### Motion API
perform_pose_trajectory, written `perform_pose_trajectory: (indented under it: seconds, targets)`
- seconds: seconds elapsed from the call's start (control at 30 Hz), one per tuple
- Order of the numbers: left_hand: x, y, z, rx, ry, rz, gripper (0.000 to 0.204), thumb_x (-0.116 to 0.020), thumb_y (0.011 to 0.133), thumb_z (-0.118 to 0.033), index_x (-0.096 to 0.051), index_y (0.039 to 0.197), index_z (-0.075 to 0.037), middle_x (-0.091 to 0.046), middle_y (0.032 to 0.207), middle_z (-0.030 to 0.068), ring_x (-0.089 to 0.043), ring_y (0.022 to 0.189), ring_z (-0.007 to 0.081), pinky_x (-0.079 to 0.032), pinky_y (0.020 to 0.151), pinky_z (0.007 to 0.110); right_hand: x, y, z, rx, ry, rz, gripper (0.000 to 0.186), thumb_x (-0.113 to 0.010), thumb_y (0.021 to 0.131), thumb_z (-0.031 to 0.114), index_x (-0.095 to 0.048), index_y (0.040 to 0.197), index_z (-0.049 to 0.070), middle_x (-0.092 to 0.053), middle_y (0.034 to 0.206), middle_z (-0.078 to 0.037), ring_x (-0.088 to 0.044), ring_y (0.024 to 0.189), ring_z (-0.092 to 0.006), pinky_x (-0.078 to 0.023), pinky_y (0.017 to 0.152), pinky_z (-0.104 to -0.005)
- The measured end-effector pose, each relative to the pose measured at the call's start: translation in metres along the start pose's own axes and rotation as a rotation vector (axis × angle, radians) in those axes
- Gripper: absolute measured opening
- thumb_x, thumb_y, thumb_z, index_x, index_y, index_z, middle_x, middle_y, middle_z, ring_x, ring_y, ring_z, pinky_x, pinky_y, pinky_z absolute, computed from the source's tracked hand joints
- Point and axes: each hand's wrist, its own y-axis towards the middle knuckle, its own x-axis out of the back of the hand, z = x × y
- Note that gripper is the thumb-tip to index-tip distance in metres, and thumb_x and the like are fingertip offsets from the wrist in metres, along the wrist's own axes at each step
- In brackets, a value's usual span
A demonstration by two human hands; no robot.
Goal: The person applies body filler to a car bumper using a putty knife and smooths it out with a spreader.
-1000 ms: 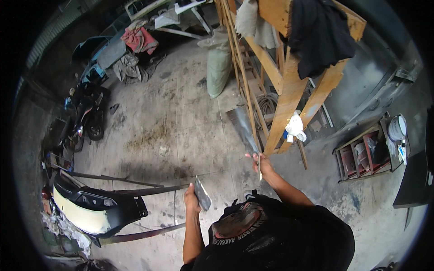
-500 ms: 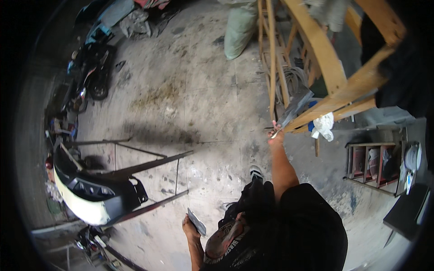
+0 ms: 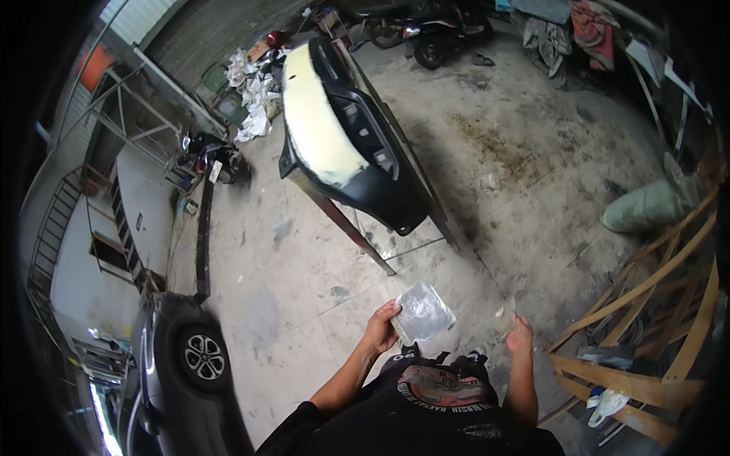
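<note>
My left hand (image 3: 380, 327) is closed on the edge of a flat, square, smeared grey plate (image 3: 426, 313), held out in front of my body. To its right, my right hand (image 3: 520, 335) grips a thin, pale spreader (image 3: 512, 308), blurred against the floor. A small cream-coloured dab (image 3: 499, 312) shows beside the spreader; whether it sticks to it I cannot tell. Beyond both hands a black car bumper (image 3: 395, 201) rests on a metal stand (image 3: 354, 234). Smooth cream filler (image 3: 313, 125) covers much of the bumper's outer face. Neither hand touches the bumper.
Wooden frames (image 3: 635, 384) stand close on my right, with a white cloth (image 3: 606, 406) on them. A pale green sack (image 3: 642, 207) lies farther off. At left is a dark car (image 3: 179, 380). Motorcycles (image 3: 430, 49) and crumpled sheets (image 3: 257, 106) line the far side.
My view has swung left, away from the wooden frames toward the bumper. The plate has turned so its face shows. My right hand has come away from the frames with the spreader.
</note>
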Motion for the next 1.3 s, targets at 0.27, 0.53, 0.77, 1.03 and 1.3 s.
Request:
perform_pose_trajectory:
  seconds: [0.27,0.53,0.77,1.03,1.3]
  targets:
    - [-0.016,0.003,-0.068,-0.201,-0.206,0.222,0.042,-0.057,0.095,-0.013,-0.046,0.133,-0.002,-0.062,0.120,0.0131,-0.063,0.109,0.0261,-0.052,0.098,0.044,-0.293,-0.156,0.098,0.990,-0.569,0.561,0.015,-0.061,0.089,0.000,-0.064,0.104,-0.001,-0.067,0.108,-0.013,-0.063,0.103,-0.0254,-0.048,0.096,-0.0388]
    - [0.026,-0.004,-0.139,-0.145,-0.287,0.449,0.050,-0.058,0.092,-0.015,-0.043,0.137,0.002,-0.059,0.127,0.0201,-0.062,0.114,0.0329,-0.052,0.097,0.047,-0.412,-0.226,0.051,1.420,-1.247,1.166,0.043,-0.064,0.072,-0.003,-0.070,0.111,0.012,-0.064,0.123,-0.017,-0.059,0.119,-0.0375,-0.041,0.103,-0.0491]
    - [0.094,-0.001,-0.203,-0.324,-0.307,0.384,0.053,-0.061,0.089,-0.015,-0.044,0.136,0.003,-0.061,0.122,0.0185,-0.064,0.107,0.0325,-0.054,0.094,0.046,-0.451,-0.204,0.013,1.317,-1.395,1.023,0.047,-0.064,0.071,-0.001,-0.068,0.115,0.014,-0.060,0.127,-0.016,-0.055,0.120,-0.0361,-0.041,0.098,-0.0457]
    - [0.136,0.014,-0.279,-0.486,-0.393,0.364,0.046,-0.057,0.091,-0.011,-0.046,0.132,0.006,-0.062,0.120,0.0200,-0.065,0.106,0.0328,-0.055,0.093,0.046,-0.489,-0.143,0.001,1.917,-1.860,0.312,0.051,-0.063,0.074,0.002,-0.063,0.122,0.020,-0.054,0.131,-0.012,-0.047,0.125,-0.0314,-0.033,0.096,-0.0477]
    - [0.184,0.015,-0.252,-0.424,-0.377,0.222,0.050,-0.059,0.087,-0.008,-0.045,0.133,0.006,-0.062,0.121,0.0184,-0.065,0.106,0.0316,-0.054,0.093,0.044,-0.546,-0.131,-0.001,2.089,-1.901,0.322,0.049,-0.058,0.077,0.003,-0.061,0.124,0.018,-0.053,0.131,-0.012,-0.046,0.126,-0.0318,-0.031,0.097,-0.0501]
